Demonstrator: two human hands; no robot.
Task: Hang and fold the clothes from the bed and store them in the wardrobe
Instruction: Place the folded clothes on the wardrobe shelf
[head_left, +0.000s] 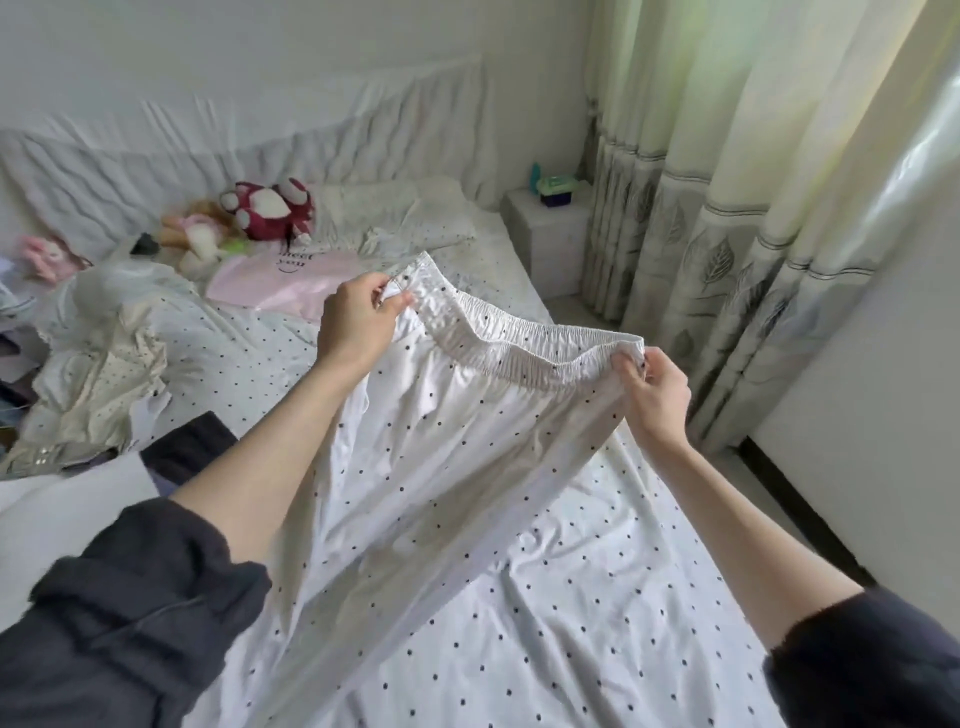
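Dotted white garment (441, 467) held up over bed (597, 597) by elastic waistband: left hand (358, 322) pinching 10 o'clock end, right hand (657, 395) pinching 3 o'clock end. Step judged: spreading before fold. Next: garment to be laid flat, halved.

skirt (441, 467): thin white dotted cloth, smooth, gathered elastic waistband | bedsheet (597, 623): matt dotted cloth, creased | pink top (291, 280): satiny, slight sheen | plush toy (270, 208): fuzzy fabric | curtain (727, 234): woven cloth, leaf print, matt | nightstand (545, 234): smooth white finish | sleeves (130, 623): dark matt cloth
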